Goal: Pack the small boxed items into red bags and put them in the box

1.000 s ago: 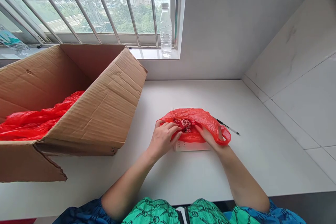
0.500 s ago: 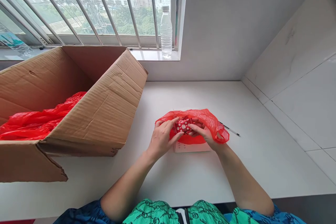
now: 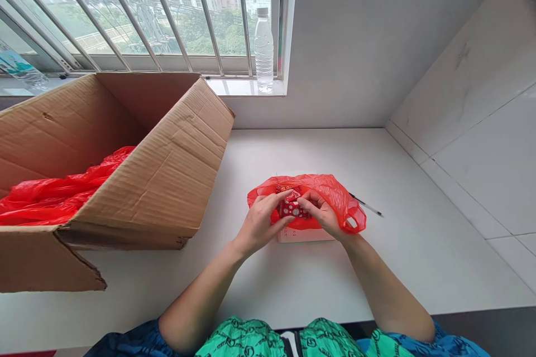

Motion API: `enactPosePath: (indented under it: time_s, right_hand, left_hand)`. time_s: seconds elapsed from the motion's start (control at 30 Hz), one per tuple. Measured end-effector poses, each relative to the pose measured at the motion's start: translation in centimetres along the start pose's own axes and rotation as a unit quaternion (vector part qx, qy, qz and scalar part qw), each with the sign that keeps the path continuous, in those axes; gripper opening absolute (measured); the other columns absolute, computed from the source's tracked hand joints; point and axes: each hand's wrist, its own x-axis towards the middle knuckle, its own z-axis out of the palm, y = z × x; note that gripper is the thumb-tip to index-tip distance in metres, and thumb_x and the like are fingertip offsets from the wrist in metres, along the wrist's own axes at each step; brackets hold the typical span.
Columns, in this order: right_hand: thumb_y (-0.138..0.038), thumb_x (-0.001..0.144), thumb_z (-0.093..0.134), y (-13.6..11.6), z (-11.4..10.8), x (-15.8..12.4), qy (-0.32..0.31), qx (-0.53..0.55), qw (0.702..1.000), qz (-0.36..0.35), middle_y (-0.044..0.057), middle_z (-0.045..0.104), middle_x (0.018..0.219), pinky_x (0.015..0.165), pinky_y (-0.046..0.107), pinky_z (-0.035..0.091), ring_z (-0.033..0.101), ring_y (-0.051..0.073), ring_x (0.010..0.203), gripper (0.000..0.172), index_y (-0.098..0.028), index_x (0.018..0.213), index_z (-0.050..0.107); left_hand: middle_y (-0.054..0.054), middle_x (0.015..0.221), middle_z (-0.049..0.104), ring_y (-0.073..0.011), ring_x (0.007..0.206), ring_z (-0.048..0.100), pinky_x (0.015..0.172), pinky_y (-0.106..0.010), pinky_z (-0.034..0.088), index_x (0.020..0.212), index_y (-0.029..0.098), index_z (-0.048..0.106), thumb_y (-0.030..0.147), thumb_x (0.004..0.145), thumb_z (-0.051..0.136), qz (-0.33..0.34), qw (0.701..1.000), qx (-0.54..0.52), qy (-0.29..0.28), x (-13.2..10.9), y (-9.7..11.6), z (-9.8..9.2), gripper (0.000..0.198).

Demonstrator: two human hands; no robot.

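- White worktop (image 3: 318,284) beneath a barred window (image 3: 167,11), with a plastic water bottle (image 3: 263,50) upright on the sill.
- Left hand (image 3: 260,223) and right hand (image 3: 321,213) sit close together, fingers curled over a small red patterned packet (image 3: 292,206), seemingly pinching it, though the fingers partly hide the grip.
- That packet lies in the mouth of a red plastic bag (image 3: 335,195), resting on a white box (image 3: 304,236).
- A pen (image 3: 366,206) lies just beside the bag.
- An open cardboard carton (image 3: 159,162) stands left, holding more red plastic (image 3: 42,198).
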Motion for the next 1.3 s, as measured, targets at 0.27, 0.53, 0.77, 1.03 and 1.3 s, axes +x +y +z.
enactPosePath:
  time_s: [0.27, 0.53, 0.77, 1.03, 1.3]
  right_hand:
    - [-0.042, 0.093, 0.062, -0.4, 0.0, -0.8, -0.049, 0.087, 0.994, -0.046, 0.003, 0.074, 0.094, 0.091, 0.041, 0.058, 0.071, 0.022, 0.096, 0.018, -0.027, 0.090, 0.070]
    - [-0.033, 0.090, 0.068, 0.3, 0.4, -0.6, -0.057, 0.050, 0.992, -0.098, 0.003, 0.071, 0.093, 0.076, 0.034, 0.057, 0.069, 0.018, 0.085, 0.011, -0.024, 0.097, 0.069]
    - [-0.027, 0.091, 0.067, 0.4, 0.4, -0.8, -0.035, -0.005, 0.987, -0.158, 0.003, 0.068, 0.095, 0.073, 0.033, 0.054, 0.065, 0.017, 0.087, 0.010, -0.026, 0.101, 0.069]
    - [-0.032, 0.091, 0.067, 0.0, 0.5, -0.6, -0.038, 0.030, 0.992, -0.116, 0.003, 0.068, 0.091, 0.074, 0.033, 0.053, 0.063, 0.017, 0.084, 0.007, -0.027, 0.094, 0.071]
    - [-0.042, 0.089, 0.068, -0.4, 1.1, -0.5, -0.031, 0.128, 0.991, -0.026, 0.000, 0.063, 0.079, 0.070, 0.030, 0.054, 0.063, 0.015, 0.076, 0.020, -0.023, 0.082, 0.066]
  left_hand:
    - [-0.004, 0.095, 0.071, -0.0161, 0.085, 0.067, 0.077, -0.027, 0.054, 0.106, 0.020, 0.068, 0.034, 0.093, 0.063, -0.048, 0.982, -0.181, 0.037, 0.2, 0.8, -0.6, 0.019]
    - [-0.002, 0.084, 0.072, -0.0142, 0.078, 0.065, 0.075, -0.026, 0.051, 0.091, 0.020, 0.071, 0.026, 0.091, 0.066, 0.020, 0.990, -0.112, 0.085, 0.3, 0.5, -0.4, 0.007]
    - [-0.002, 0.087, 0.073, -0.0142, 0.079, 0.066, 0.074, -0.026, 0.051, 0.095, 0.021, 0.072, 0.026, 0.089, 0.069, 0.007, 0.989, -0.116, 0.087, 0.3, 0.5, -0.4, 0.008]
    - [-0.003, 0.086, 0.074, -0.0156, 0.079, 0.067, 0.072, -0.027, 0.054, 0.092, 0.022, 0.075, 0.024, 0.089, 0.069, -0.006, 0.979, -0.183, 0.088, 0.2, 0.6, -0.5, 0.007]
    - [-0.005, 0.083, 0.075, -0.0169, 0.076, 0.070, 0.071, -0.027, 0.058, 0.086, 0.016, 0.073, 0.031, 0.089, 0.068, -0.114, 0.936, -0.327, 0.059, 0.3, 1.5, -0.5, 0.016]
